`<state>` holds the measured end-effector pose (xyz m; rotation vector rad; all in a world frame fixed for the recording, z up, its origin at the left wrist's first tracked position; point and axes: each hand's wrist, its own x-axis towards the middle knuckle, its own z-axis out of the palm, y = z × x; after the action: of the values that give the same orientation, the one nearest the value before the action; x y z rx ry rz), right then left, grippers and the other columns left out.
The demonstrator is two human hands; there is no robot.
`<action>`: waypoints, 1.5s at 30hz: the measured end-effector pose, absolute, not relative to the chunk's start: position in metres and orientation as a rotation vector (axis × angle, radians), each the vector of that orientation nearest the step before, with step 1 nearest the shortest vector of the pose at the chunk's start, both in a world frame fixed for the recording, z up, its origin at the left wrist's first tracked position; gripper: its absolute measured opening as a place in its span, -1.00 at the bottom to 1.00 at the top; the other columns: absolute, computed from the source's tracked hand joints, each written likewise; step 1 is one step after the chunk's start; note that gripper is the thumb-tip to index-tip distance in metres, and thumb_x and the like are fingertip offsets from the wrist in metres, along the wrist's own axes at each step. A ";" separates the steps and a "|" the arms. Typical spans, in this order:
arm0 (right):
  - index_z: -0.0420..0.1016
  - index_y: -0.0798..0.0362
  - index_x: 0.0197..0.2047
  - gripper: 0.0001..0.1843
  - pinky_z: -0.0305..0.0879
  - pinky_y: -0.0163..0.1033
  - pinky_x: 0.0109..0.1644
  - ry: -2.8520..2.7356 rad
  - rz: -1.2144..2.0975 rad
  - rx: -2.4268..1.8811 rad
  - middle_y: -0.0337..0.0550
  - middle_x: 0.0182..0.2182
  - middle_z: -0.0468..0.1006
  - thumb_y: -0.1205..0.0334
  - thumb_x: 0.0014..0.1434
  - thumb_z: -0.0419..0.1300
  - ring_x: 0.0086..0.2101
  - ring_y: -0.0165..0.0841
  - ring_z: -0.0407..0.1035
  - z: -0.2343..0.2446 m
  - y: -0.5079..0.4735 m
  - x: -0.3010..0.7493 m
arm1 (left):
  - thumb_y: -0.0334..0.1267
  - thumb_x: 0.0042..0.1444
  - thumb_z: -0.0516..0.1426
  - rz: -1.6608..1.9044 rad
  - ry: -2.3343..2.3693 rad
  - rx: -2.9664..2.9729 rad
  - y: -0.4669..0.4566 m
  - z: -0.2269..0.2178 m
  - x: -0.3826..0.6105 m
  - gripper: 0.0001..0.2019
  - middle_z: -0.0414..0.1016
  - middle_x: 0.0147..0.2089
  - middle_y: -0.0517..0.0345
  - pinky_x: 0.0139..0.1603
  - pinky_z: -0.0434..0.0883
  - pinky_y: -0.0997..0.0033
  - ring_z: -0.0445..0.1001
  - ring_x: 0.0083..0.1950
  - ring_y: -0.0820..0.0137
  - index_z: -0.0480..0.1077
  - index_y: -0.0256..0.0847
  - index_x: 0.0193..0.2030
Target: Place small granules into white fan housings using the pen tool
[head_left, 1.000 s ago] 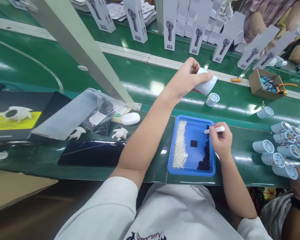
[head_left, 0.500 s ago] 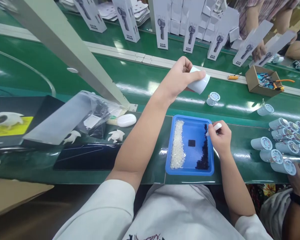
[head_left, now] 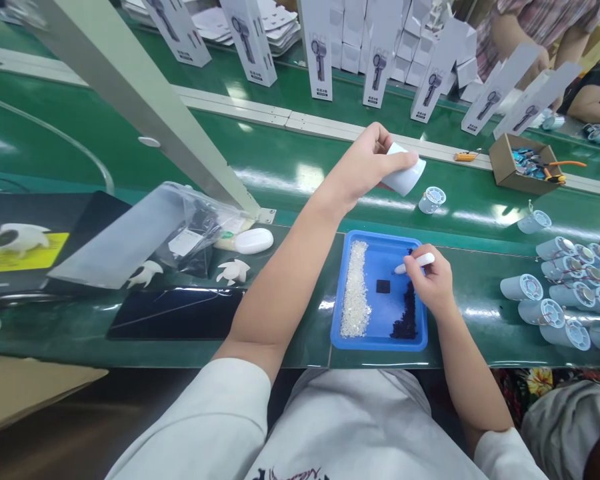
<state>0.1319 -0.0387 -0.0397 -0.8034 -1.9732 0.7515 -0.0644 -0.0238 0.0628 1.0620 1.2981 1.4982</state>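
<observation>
My left hand (head_left: 367, 163) is closed around a white cylinder part (head_left: 405, 177), held tilted above the green belt beyond the blue tray (head_left: 380, 341). My right hand (head_left: 430, 287) grips a white pen-like tool (head_left: 414, 264), its tip pointing left over the tray. The tray holds a strip of small clear pieces (head_left: 356, 290) on its left, a strip of small dark pieces (head_left: 408, 310) on its right and one dark square (head_left: 383, 286) in the middle. Another white cylinder (head_left: 432, 199) lies on the belt just right of my left hand.
Several white cylinders (head_left: 555, 293) lie grouped at the right. White product boxes (head_left: 320, 50) stand along the far belt, with a cardboard box (head_left: 517, 163) of parts beside them. A plastic bag (head_left: 180, 227), white fan blades (head_left: 233, 271) and a slanted metal post (head_left: 145, 100) lie left. Other people work at the far right.
My left hand with the cylinder has dropped slightly toward the belt. My right hand moved left, bringing the tool tip further over the tray.
</observation>
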 end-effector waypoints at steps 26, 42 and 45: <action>0.29 0.00 -0.48 -0.78 0.22 -0.27 -0.46 -1.846 0.868 -0.834 -0.30 -0.57 0.37 0.18 0.16 0.17 -0.56 -0.45 0.25 -0.037 -0.046 0.136 | -0.35 0.02 0.20 1.445 1.292 1.042 -0.021 0.056 -0.058 -0.76 0.22 -0.29 0.19 -0.10 0.46 0.32 0.43 -0.07 0.37 0.14 -0.19 -0.38; 0.28 0.00 -0.43 -0.61 0.22 -0.32 -0.57 -1.670 1.084 -0.928 -0.36 -0.62 0.34 -0.13 0.20 0.16 -0.66 -0.48 0.26 -0.040 -0.046 0.132 | -0.24 0.12 0.18 1.448 1.256 0.987 -0.023 0.061 -0.055 -0.83 0.37 -0.29 0.13 -0.12 0.50 0.35 0.49 -0.06 0.30 0.24 -0.20 -0.34; 0.28 0.01 -0.41 -0.56 0.21 -0.35 -0.57 -1.601 1.063 -0.980 -0.35 -0.59 0.35 -0.21 0.21 0.11 -0.66 -0.50 0.26 -0.043 -0.044 0.131 | -0.25 0.15 0.16 1.446 1.266 0.993 -0.023 0.063 -0.056 -0.86 0.38 -0.30 0.13 -0.11 0.51 0.33 0.50 -0.04 0.29 0.27 -0.22 -0.35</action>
<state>0.1306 -0.0435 -0.0435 -0.9799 -1.6015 1.0626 -0.0556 -0.0233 0.0634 0.9931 1.2659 1.4463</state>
